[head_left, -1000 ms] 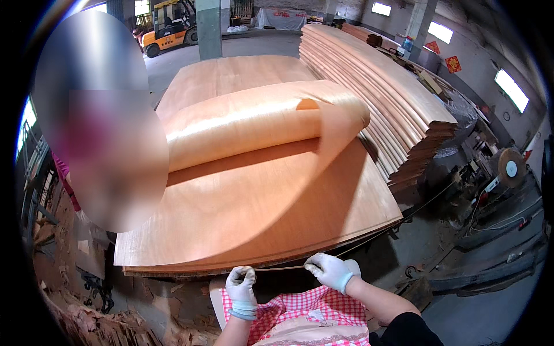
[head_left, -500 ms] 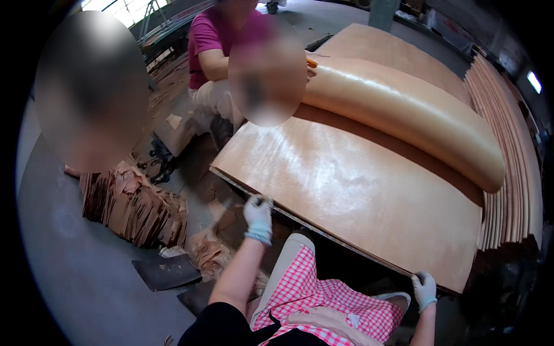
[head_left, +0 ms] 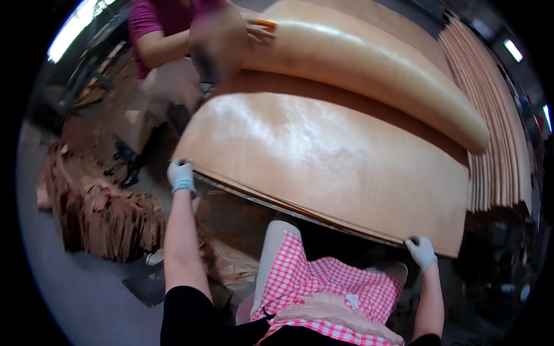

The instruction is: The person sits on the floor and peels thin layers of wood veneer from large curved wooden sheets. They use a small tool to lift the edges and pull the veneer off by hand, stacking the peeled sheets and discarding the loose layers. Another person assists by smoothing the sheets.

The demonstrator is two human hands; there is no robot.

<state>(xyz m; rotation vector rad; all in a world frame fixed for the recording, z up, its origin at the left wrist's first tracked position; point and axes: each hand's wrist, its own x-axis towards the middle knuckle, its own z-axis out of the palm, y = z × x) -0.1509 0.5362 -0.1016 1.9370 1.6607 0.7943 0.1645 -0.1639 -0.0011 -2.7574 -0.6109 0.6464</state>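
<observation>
A wide tan wood veneer sheet [head_left: 323, 155] lies flat in front of me, glossy where light strikes it. My left hand [head_left: 181, 174], in a white glove, is closed on the sheet's near left corner. Further right, my right hand [head_left: 422, 251], gloved too with dark fingertips, pinches the near edge close to the right corner. The thumbs and fingertips are partly hidden by the edge. Behind the flat part, a large curled-over roll of veneer [head_left: 369, 69] stretches across from left to right.
A co-worker in a magenta top [head_left: 161, 29] has a hand [head_left: 261, 33] on the roll's left end, by a small orange object. Tall layered veneer sheets [head_left: 487, 132] stand at the right. A bundle of brown veneer scraps [head_left: 107, 219] sits on the floor at left.
My left hand has slid left along the near edge to the corner. My right hand stays near the right corner. The view has shifted, and the co-worker's hand remains at the roll.
</observation>
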